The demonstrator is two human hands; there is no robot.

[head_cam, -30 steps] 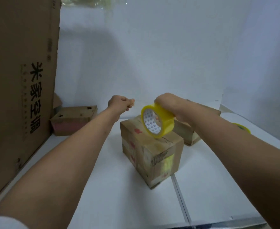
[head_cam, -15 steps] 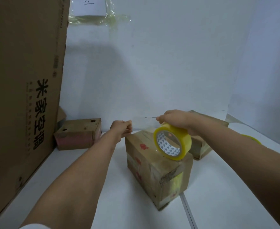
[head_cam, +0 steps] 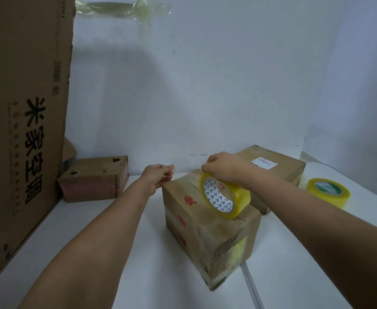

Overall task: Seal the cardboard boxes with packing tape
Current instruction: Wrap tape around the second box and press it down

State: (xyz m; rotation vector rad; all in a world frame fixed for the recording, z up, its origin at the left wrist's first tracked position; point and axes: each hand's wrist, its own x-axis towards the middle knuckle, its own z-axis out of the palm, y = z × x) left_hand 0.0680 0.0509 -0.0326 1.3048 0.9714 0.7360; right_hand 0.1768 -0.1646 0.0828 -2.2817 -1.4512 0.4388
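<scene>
A small cardboard box [head_cam: 207, 228] stands on the white table in the middle of the head view. My right hand [head_cam: 224, 169] grips a yellow roll of packing tape [head_cam: 224, 198] from above, and the roll rests on edge on the box's top. My left hand [head_cam: 158, 177] is at the box's far left corner with its fingers curled, pinching what looks like the clear tape's free end. The tape strip itself is hard to see.
A tall printed carton [head_cam: 22, 121] fills the left side. A small worn box [head_cam: 94, 178] lies at the back left, a flat labelled box [head_cam: 272, 166] behind the right arm, and a second yellow tape roll [head_cam: 328, 191] at the right. A white wall stands close behind.
The right hand has lowered the roll onto the box's top. The left hand has come down to the box's far left corner. The camera has tilted, bringing the second roll into view.
</scene>
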